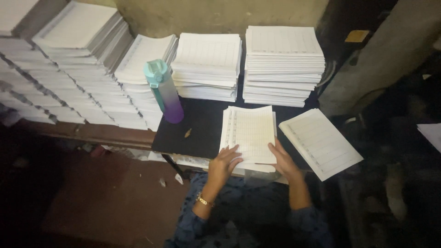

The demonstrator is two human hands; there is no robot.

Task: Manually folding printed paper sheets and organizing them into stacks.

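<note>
Bore, on the dark surface (202, 126), tall paper stacks (282, 64) along the back, a teal-purple bottle (164, 92), a small ruled pile (250, 135), and a tilted sheaf (320, 142).

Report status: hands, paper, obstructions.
Left hand flat on small ruled-sheet stack. Right hand at its right edge. Bottle stands clear, left.

Dark blue patterned top with sleeves running down to about mid-forearm, pale speckled print on it that's too dim to make out properly. Thin gold-coloured metal bracelet (203, 200) sits on the left wrist. Both hands are bare, no gloves, can't spot any rings.
</note>
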